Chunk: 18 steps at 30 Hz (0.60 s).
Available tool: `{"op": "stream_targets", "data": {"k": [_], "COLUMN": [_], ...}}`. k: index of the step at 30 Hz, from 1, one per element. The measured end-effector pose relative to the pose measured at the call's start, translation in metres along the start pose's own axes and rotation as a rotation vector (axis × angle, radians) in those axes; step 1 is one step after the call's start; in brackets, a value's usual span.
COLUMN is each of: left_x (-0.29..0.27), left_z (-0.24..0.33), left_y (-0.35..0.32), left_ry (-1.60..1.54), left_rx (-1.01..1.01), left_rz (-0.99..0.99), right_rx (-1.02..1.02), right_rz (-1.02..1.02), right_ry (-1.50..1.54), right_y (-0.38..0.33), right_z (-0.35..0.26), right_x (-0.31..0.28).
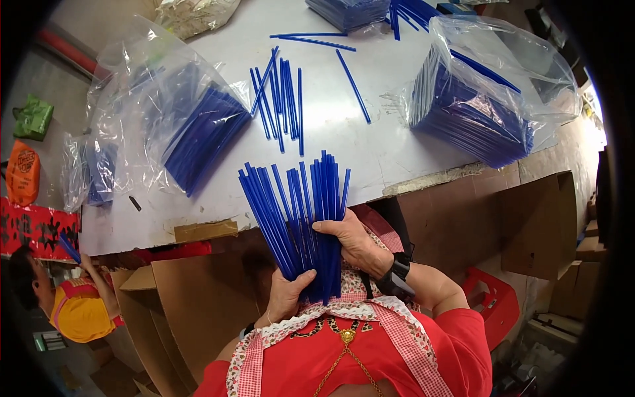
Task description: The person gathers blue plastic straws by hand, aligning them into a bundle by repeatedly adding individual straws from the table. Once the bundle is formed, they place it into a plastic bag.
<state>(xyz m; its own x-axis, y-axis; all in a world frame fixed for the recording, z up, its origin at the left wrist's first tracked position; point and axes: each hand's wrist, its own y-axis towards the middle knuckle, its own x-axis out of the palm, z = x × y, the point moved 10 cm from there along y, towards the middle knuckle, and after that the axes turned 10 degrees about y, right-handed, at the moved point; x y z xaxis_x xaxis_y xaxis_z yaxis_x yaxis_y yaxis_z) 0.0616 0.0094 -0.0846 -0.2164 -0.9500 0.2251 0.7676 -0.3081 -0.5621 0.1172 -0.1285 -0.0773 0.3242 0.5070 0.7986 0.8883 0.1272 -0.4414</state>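
Note:
Fanned out in front of my chest is a bundle of thin blue plastic tubes (296, 212), held upright at the table's near edge. My left hand (284, 296) is closed round its lower left part, thumb across the front. Higher up on the right side, my right hand (359, 241) grips the same bundle, with its thumb pressed over the tubes. The fingers behind the bundle are hidden. Just beyond it, several loose blue tubes (286, 99) lie on the white table (370, 162), some crossing others.
Clear plastic bags packed with blue tubes stand at left (206, 132) and right (463, 109); another stack (350, 14) lies at the back. Below the table edge are cardboard boxes (202, 298) and a red plastic stool (493, 308). A person in yellow (86, 311) works at far left.

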Motion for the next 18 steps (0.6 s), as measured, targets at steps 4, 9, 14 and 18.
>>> {"op": "stream_targets", "data": {"k": [4, 9, 14, 18], "left_x": [-0.008, -0.016, -0.019, -0.019], "left_z": [0.004, 0.024, 0.038, 0.047], "left_y": [0.003, 0.005, 0.005, 0.005], "left_ry": [-0.003, 0.021, 0.008, -0.012], "left_rx": [0.023, 0.079, 0.160, 0.163], "left_rz": [0.033, 0.067, 0.055, 0.097], "right_rx": [-0.006, -0.182, -0.412, -0.316], "right_rz": [0.034, 0.075, 0.095, 0.032], "right_ry": [-0.065, -0.336, -0.555, -0.553], "right_y": [0.005, 0.055, 0.100, 0.076], "right_z": [-0.005, -0.084, -0.184, -0.153], "right_x": [0.006, 0.030, 0.051, 0.057]}}
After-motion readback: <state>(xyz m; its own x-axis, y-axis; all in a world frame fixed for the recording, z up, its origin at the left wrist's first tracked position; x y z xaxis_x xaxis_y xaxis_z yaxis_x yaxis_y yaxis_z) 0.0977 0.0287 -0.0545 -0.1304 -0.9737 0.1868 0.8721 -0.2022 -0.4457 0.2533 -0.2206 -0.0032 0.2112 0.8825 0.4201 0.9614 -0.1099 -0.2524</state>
